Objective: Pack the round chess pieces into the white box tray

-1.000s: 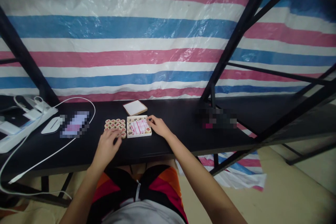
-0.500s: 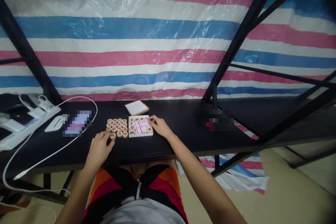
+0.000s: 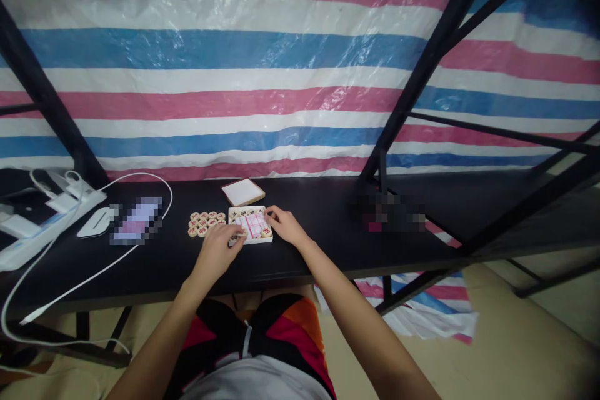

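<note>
My left hand (image 3: 218,252) is over the left front corner of a small white box (image 3: 262,240), its thumb and fingertips pinched on a pale round Chinese chess piece. My right hand (image 3: 285,227) grips the right side of the box, fingertips at its far right corner. Inside the box, pieces with dark characters line the edges around a folded pink-and-white sheet (image 3: 255,224). Left of the box, several red-marked Chinese chess pieces (image 3: 202,223) stand in rows, partly hidden by my left hand.
The box lid (image 3: 243,192) lies behind the box on the black table (image 3: 319,215). At left are a blurred phone (image 3: 138,220), a white cable (image 3: 84,281) and a power strip (image 3: 70,215). A dark blurred object (image 3: 391,212) sits at right, beside the metal frame.
My left hand has moved right, from the front row of loose pieces to the box, carrying a piece. My right hand has stayed at the box's right side.
</note>
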The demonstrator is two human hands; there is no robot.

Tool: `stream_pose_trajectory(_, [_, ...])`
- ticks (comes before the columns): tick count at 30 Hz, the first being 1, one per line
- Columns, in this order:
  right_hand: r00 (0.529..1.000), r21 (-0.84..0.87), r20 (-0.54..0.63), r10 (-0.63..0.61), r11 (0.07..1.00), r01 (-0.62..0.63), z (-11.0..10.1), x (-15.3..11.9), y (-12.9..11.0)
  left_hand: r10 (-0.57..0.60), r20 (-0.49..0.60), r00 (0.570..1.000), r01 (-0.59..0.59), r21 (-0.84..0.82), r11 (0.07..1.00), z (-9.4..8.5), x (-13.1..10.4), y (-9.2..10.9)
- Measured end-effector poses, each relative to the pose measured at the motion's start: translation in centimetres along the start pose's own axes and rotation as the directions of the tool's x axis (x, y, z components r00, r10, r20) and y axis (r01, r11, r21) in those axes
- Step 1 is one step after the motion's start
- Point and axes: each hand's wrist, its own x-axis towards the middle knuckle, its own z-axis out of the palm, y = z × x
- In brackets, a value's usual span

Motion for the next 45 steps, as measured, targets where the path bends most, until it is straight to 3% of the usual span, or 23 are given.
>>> stream_pose_trajectory(5, [1.000,0.011,-0.002,-0.005,1.000,0.005,0.0,0.0,0.0,0.087,0.176,0.981,-0.086,-0.011,0.996,2.4,2.2,1.2])
stream_pose_trajectory(10, [1.000,0.009,0.004,0.007,1.000,-0.007,-0.1,0.0,-0.2,0.148,0.144,0.978,-0.146,-0.020,0.989,2.8,1.6,1.3])
stream_pose_trajectory(14, [1.000,0.016,0.007,0.013,1.000,-0.013,-0.1,0.0,-0.2,0.132,-0.006,0.991,-0.131,0.071,0.989,1.6,0.8,0.0])
stream_pose_trajectory(18, [1.000,0.011,0.003,0.007,1.000,-0.007,-0.1,0.0,-0.1,-0.023,-0.106,0.994,0.042,0.176,0.983,-1.0,-1.0,-2.5])
stream_pose_trajectory(22, [1.000,0.008,0.004,-0.002,1.000,0.002,0.0,0.0,0.1,-0.089,-0.036,0.995,0.096,0.290,0.952,-2.5,-3.0,-4.0])
stream_pose_trajectory(26, [1.000,0.004,0.001,-0.003,1.000,0.003,0.0,0.0,0.1,-0.036,0.037,0.999,0.021,0.339,0.940,-2.1,-3.6,-4.0])
stream_pose_trajectory(30, [1.000,0.008,-0.009,0.004,1.000,-0.004,0.1,-0.1,0.2,-0.072,0.026,0.997,0.057,0.370,0.927,-1.9,-3.7,-3.9])
stream_pose_trajectory(37, [1.000,0.011,-0.005,0.002,1.000,-0.002,0.0,-0.1,0.0,-0.089,0.053,0.995,0.079,0.168,0.983,-2.1,-3.7,-4.3])
stream_pose_trajectory(43, [1.000,0.010,-0.007,0.002,1.000,-0.002,0.0,-0.1,-0.2,-0.070,-0.133,0.989,0.052,-0.134,0.990,-1.5,-2.7,-2.4])
stream_pose_trajectory(45, [1.000,0.014,-0.010,-0.001,1.000,0.001,0.0,-0.1,-0.2,-0.034,-0.119,0.992,0.012,-0.179,0.984,-0.7,-1.5,-1.4])
